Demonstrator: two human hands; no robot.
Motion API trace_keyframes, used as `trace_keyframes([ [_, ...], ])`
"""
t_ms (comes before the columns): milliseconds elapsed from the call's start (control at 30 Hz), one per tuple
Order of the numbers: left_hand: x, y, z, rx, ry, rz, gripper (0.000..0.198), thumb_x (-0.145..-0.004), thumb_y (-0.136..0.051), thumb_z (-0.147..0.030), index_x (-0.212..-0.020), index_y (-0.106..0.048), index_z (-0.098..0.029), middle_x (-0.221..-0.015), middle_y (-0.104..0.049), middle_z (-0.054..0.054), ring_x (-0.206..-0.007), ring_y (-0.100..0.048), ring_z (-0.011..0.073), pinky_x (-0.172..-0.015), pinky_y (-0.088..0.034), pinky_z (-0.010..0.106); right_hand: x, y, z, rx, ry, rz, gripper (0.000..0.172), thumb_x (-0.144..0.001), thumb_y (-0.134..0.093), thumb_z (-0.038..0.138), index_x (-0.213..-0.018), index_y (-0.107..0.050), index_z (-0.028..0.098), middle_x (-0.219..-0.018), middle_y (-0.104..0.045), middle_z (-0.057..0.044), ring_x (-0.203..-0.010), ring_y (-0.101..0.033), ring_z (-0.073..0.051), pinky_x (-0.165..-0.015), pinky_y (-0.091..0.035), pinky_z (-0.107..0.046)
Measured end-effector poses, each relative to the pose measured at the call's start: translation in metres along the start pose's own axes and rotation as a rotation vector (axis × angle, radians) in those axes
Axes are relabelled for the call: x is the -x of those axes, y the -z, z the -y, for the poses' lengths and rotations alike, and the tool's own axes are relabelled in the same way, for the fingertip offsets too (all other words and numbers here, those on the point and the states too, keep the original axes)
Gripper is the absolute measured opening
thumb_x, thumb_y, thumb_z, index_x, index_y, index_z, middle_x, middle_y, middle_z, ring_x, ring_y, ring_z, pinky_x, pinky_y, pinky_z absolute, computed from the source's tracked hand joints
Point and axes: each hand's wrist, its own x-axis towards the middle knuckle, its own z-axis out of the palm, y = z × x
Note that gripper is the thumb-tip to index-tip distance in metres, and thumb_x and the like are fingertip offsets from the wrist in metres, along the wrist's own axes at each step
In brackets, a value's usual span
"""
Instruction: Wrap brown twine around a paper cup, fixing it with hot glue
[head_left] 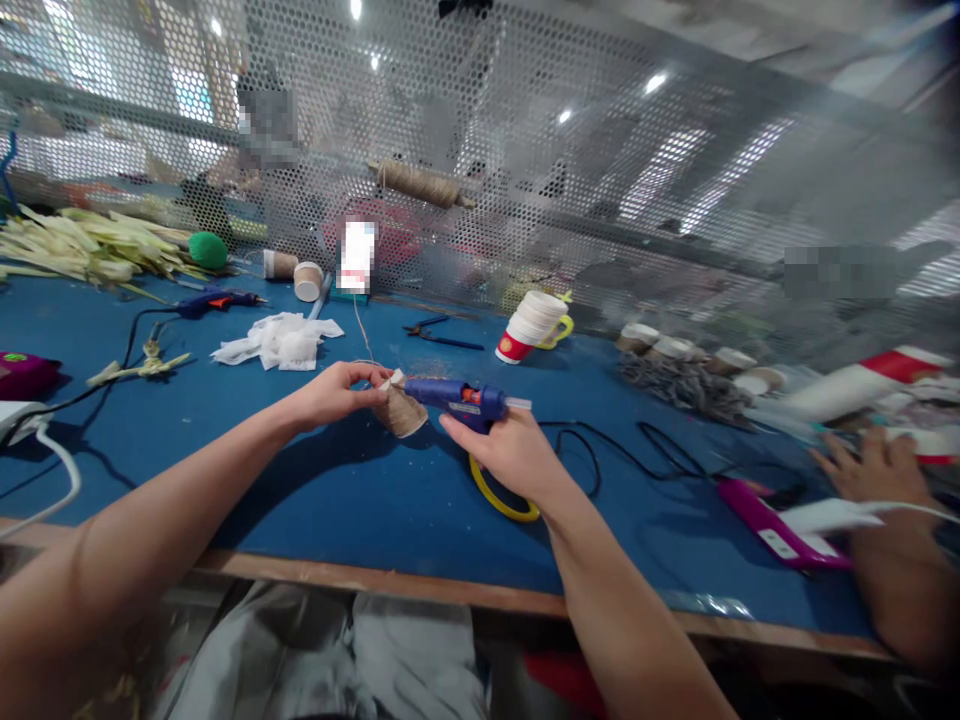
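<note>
My left hand (337, 393) pinches a small twine-wrapped cup (400, 414) with a pale bow-like piece at its top. The cup is tilted and held above the table. In my right hand (519, 455) is a blue glue gun (450, 394), its nozzle pointing left at the cup's upper side. A clear glue stick (518, 403) pokes out of the gun's back end. Whether the nozzle touches the cup, I cannot tell. Behind my right wrist lies a yellow ring (501, 497), partly hidden. A thin string (361, 328) runs up from near the cup.
White paper cups (534, 325), pliers (444, 335) and white cloth scraps (277, 340) lie beyond my hands. A second glue gun (217, 300) rests left, near pale husks (82, 245). Right, a purple power strip (780, 525) and another person's hand (877, 475). A perforated metal screen (510, 130) stands behind.
</note>
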Motion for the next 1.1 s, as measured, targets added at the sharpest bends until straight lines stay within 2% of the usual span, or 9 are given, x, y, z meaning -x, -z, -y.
trace_keyframes([
  [100,0.0000,-0.0002,0.0000,0.004,0.002,-0.001,0.012,-0.068,-0.054,-0.024,-0.063,-0.052,-0.014,-0.110,-0.056,0.011,-0.108,-0.048,0.0213,-0.093,-0.034,0.035,0.0000,-0.0010,-0.0010,0.006,0.014,-0.007,0.014,-0.069,-0.052,0.030,-0.067,-0.059,0.018,-0.061,-0.061,-0.002,-0.057,-0.054,-0.016,-0.058,-0.043,-0.028],
  [267,0.0003,-0.0005,-0.0017,0.001,-0.001,-0.010,0.012,-0.068,-0.055,-0.025,-0.064,-0.053,-0.014,-0.107,-0.058,0.009,-0.107,-0.049,0.0216,-0.093,-0.033,0.036,0.0001,-0.0008,-0.0011,0.020,0.001,-0.018,0.017,-0.069,-0.052,0.031,-0.057,-0.054,0.019,-0.052,-0.055,0.000,-0.051,-0.050,-0.014,-0.054,-0.042,-0.027],
  [800,0.0001,-0.0012,-0.0018,0.015,-0.003,-0.006,0.014,-0.069,-0.054,-0.026,-0.063,-0.051,-0.014,-0.106,-0.059,0.010,-0.108,-0.048,0.0209,-0.093,-0.033,0.034,0.0021,-0.0032,0.0017,-0.038,-0.016,-0.020,0.015,-0.069,-0.053,0.030,-0.066,-0.058,0.017,-0.058,-0.058,-0.001,-0.055,-0.050,-0.014,-0.055,-0.042,-0.027],
  [967,-0.0005,-0.0009,-0.0002,0.004,-0.011,-0.003,0.013,-0.069,-0.054,-0.025,-0.062,-0.050,-0.014,-0.106,-0.058,0.011,-0.109,-0.048,0.0213,-0.095,-0.032,0.036,0.0021,-0.0031,0.0028,-0.027,-0.003,0.005,0.016,-0.069,-0.052,0.031,-0.061,-0.055,0.017,-0.053,-0.053,0.000,-0.050,-0.047,-0.012,-0.051,-0.040,-0.026],
  [1100,0.0002,-0.0002,-0.0018,-0.003,-0.019,0.014,0.012,-0.069,-0.053,-0.024,-0.063,-0.050,-0.014,-0.109,-0.057,0.012,-0.110,-0.047,0.0217,-0.094,-0.032,0.036,0.0002,-0.0025,0.0011,0.004,0.001,-0.008,0.014,-0.069,-0.052,0.029,-0.063,-0.057,0.017,-0.056,-0.057,-0.001,-0.055,-0.051,-0.015,-0.057,-0.041,-0.028],
])
